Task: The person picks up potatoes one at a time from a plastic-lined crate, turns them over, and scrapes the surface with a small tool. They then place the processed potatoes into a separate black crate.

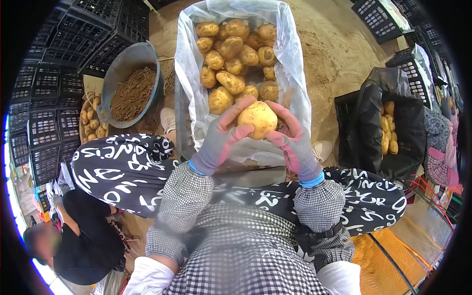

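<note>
Fingers of the left hand and right hand grip one potato, held just over the near edge of the plastic-lined crate. It is nearly round, with its long axis running left-right. Inside the crate lie perhaps fifteen heaped potatoes, overlapping. One basin sits left of the crate.

You can read only one marking, the white graffiti-style lettering repeated across your black trousers, where fragments resembling "NE" and "OR" are legible but no whole word.
</note>
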`<action>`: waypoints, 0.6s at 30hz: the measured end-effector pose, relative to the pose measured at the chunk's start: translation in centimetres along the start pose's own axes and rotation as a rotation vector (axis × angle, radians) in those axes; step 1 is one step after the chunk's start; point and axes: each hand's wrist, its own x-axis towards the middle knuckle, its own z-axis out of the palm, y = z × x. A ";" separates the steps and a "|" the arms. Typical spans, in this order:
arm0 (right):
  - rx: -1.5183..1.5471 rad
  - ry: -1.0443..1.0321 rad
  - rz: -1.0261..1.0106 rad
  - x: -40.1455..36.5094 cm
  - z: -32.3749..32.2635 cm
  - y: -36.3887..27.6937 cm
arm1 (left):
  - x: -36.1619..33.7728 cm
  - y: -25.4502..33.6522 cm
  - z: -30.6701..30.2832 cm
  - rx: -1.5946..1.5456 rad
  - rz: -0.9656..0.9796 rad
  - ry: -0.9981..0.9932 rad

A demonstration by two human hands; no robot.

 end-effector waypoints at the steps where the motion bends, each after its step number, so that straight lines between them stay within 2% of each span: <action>1: 0.003 -0.002 0.004 0.0 0.1 -0.1 | -0.1 0.5 0.2 -0.051 -0.041 0.022; 5: -0.041 -0.002 -0.023 0.1 -0.1 0.0 | 0.2 0.3 -0.8 -0.170 -0.078 0.046; 8: -0.022 0.017 -0.036 0.0 0.3 -0.6 | 0.2 0.1 0.5 0.155 0.143 -0.019; 11: -0.048 0.033 0.012 -0.1 -0.5 -0.2 | 0.1 0.4 1.0 0.173 0.095 -0.015; 14: -0.029 0.027 -0.022 -0.2 -0.6 0.4 | 0.0 0.1 0.5 0.092 0.025 -0.041; 18: -0.027 0.027 0.030 -0.6 -0.3 -0.9 | 0.1 0.3 -0.6 -0.122 -0.107 0.048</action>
